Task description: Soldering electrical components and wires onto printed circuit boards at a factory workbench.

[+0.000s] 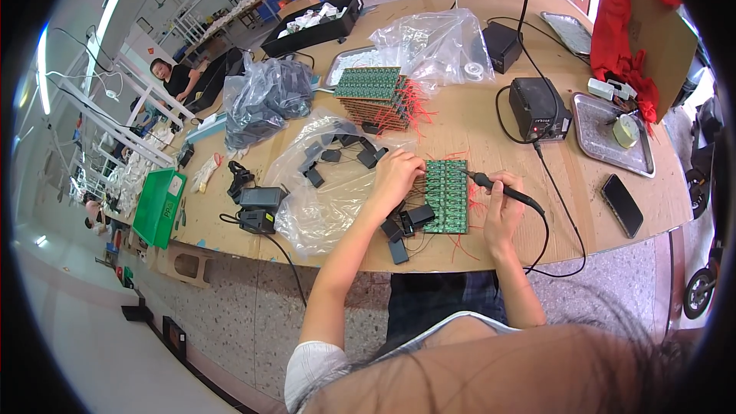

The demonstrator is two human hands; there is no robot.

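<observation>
The right hand [502,211] grips a soldering iron [502,190] whose hot tip could burn the left hand [395,176], its fingers curled onto the green circuit board panel [447,195] close by.

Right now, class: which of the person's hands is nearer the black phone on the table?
Right. The right hand, holding the soldering iron, lies just left of the phone; the left hand is farther left, beyond the green board.

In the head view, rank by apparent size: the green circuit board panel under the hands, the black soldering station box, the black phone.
1. Green circuit board panel, largest.
2. Black soldering station box and black phone look alike in size; fisheye bending leaves their order unsure.
</observation>
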